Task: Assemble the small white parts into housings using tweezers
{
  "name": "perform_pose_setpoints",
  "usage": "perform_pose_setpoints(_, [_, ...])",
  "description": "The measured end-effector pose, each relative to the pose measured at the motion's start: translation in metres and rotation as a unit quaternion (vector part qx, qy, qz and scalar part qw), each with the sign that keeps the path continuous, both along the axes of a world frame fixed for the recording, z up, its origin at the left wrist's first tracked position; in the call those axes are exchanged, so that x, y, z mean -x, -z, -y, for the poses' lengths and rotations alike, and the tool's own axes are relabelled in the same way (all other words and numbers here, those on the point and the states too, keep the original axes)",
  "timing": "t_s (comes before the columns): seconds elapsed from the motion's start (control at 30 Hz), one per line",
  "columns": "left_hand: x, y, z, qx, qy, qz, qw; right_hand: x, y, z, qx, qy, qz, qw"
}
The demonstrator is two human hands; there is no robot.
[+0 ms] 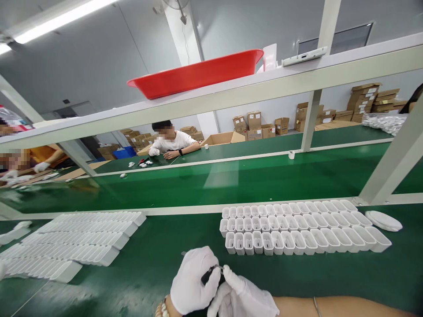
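Both my hands wear white gloves and meet low in the middle of the head view, above the green table (165,255). My left hand (193,281) is closed around a small black part (206,276) with a greyish edge, mostly hidden by the fingers. My right hand (244,293) pinches at the same part from the right, thumb and fingertips touching its edge. Ahead and to the right stand rows of open white plastic cups (287,240), several with a dark slot inside. To the left lie rows of white plastic housings (95,240), packed side by side.
White oval pads (383,220) lie right of the cups. Beyond a pale rail runs a green conveyor belt (257,176) with a small white piece (291,154). A shelf overhead carries a red tray (198,72). A co-worker (175,141) sits across; another is at far left.
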State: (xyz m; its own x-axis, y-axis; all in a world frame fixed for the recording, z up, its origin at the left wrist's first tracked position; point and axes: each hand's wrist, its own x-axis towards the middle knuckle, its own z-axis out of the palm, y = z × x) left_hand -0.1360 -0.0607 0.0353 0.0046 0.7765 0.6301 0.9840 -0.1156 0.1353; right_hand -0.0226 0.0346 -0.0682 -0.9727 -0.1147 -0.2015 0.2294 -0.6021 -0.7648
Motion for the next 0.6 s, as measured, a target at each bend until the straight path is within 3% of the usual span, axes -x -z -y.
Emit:
perform_pose_setpoints(0.13, [0.001,0.003,-0.001,0.005,-0.009,0.012,1.0,-0.001,-0.01,0.0,-0.028,0.017,0.075,0.997])
perform_pose_setpoints(0.33, [0.001,0.006,-0.001,0.022,-0.012,0.03,0.999,-0.002,-0.014,0.001,-0.003,0.026,0.082,0.996])
perform_pose_setpoints(0.6, [0.002,0.008,-0.005,0.038,-0.029,0.043,0.998,-0.003,-0.033,-0.002,0.026,-0.009,0.094,0.995])
